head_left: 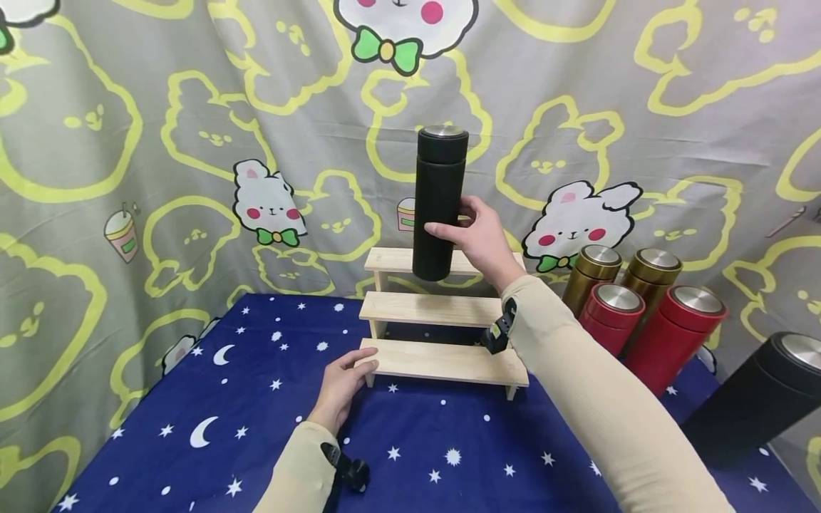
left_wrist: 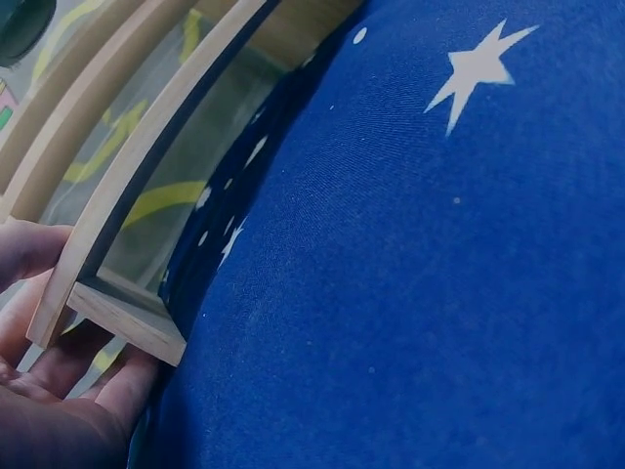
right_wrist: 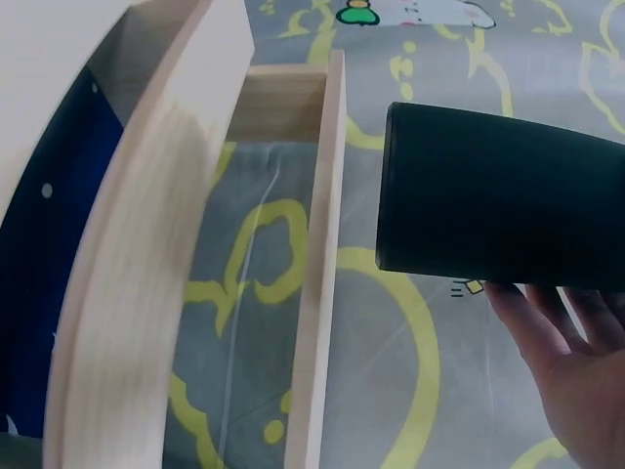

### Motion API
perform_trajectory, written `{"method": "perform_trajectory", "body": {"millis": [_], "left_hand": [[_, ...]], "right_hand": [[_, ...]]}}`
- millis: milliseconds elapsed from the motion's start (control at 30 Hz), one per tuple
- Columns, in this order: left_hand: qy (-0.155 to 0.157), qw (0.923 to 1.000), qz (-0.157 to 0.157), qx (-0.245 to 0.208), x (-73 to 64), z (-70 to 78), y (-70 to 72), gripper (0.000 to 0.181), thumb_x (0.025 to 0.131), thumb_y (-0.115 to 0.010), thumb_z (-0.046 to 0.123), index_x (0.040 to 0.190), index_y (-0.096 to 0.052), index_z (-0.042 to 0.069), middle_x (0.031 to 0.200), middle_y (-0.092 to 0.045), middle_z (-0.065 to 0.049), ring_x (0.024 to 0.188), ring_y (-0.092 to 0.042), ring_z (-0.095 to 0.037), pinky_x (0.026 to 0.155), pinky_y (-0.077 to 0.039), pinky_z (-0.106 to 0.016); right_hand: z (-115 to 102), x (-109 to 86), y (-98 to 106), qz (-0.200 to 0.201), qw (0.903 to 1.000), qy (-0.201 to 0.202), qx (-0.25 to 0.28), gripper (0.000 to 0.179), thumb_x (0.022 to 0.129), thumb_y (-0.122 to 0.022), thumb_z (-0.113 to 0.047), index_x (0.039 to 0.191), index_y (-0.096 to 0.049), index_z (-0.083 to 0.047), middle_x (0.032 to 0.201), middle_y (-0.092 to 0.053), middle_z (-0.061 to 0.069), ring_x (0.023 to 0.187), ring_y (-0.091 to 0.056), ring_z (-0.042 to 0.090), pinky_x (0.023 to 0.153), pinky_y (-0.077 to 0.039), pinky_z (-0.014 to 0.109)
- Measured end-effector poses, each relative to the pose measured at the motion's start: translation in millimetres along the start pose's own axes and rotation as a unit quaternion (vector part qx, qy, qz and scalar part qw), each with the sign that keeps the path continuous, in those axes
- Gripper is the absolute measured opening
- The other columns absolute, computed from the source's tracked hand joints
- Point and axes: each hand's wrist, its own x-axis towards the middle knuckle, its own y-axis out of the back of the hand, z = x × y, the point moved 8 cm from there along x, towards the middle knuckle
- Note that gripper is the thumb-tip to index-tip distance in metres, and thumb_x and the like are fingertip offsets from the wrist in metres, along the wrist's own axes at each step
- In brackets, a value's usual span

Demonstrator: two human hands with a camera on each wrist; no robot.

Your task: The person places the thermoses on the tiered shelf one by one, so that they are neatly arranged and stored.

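Note:
A black thermos [head_left: 439, 203] with a silver-topped lid is upright in my right hand [head_left: 482, 239], thumb on its near side and fingers round its right. In the right wrist view the base of the thermos [right_wrist: 488, 195] is apart from the top board of a three-step wooden shelf [head_left: 442, 360]. My left hand [head_left: 343, 385] grips the left end of the lowest step. The left wrist view shows the thumb on top of that board [left_wrist: 107, 205] and the other fingers beneath it, near the leg.
Right of the shelf stand two gold thermoses [head_left: 593, 267], two red thermoses [head_left: 680, 331] and another black thermos [head_left: 757, 399]. A blue star-print cloth [head_left: 256, 427] covers the table. A grey curtain [head_left: 192, 142] with yellow outlines hangs close behind the shelf.

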Motion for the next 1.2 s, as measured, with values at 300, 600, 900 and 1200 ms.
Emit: {"method": "perform_trajectory", "body": {"millis": [300, 600, 900, 1200], "left_hand": [[-0.010, 0.9998, -0.010, -0.012, 0.1, 5.2, -3.6, 0.033, 0.082, -0.074, 0.003, 0.115, -0.071, -0.001, 0.135, -0.055, -0.021, 0.102, -0.061, -0.020, 0.086, -0.049, -0.032], [-0.011, 0.9999, -0.009, -0.006, -2.1, 3.7, -3.8, 0.030, 0.083, -0.074, 0.004, 0.113, -0.072, 0.001, 0.136, -0.054, -0.021, 0.108, -0.060, -0.024, 0.094, -0.048, -0.039], [-0.013, 0.9992, -0.035, -0.013, -5.4, 0.8, -3.9, 0.031, 0.085, -0.074, 0.002, 0.115, -0.070, -0.004, 0.136, -0.052, -0.026, 0.110, -0.060, -0.028, 0.095, -0.048, -0.042], [-0.007, 0.9991, -0.033, -0.026, 0.0, 1.0, -2.3, 0.031, 0.085, -0.073, 0.002, 0.116, -0.070, -0.003, 0.139, -0.051, -0.023, 0.112, -0.059, -0.026, 0.095, -0.048, -0.039]], "right_hand": [[-1, 26.5, -3, 0.002, 0.9995, 0.009, 0.031, 0.068, 0.079, -0.083, -0.019, 0.136, -0.049, -0.002, 0.121, -0.058, 0.013, 0.107, -0.058, 0.026, 0.092, -0.048, 0.039], [15, 38.1, -6, 0.026, 0.9991, -0.004, 0.032, 0.065, 0.078, -0.083, -0.016, 0.133, -0.051, -0.001, 0.120, -0.057, 0.014, 0.108, -0.056, 0.025, 0.093, -0.046, 0.037], [26, 38.8, -13, 0.033, 0.9991, -0.005, 0.026, 0.061, 0.079, -0.083, -0.016, 0.130, -0.053, 0.000, 0.117, -0.058, 0.013, 0.106, -0.057, 0.025, 0.092, -0.046, 0.036], [32, 42.6, -13, 0.040, 0.9991, -0.010, 0.013, 0.061, 0.079, -0.083, -0.015, 0.130, -0.053, -0.002, 0.117, -0.058, 0.013, 0.104, -0.057, 0.025, 0.092, -0.047, 0.036]]}}
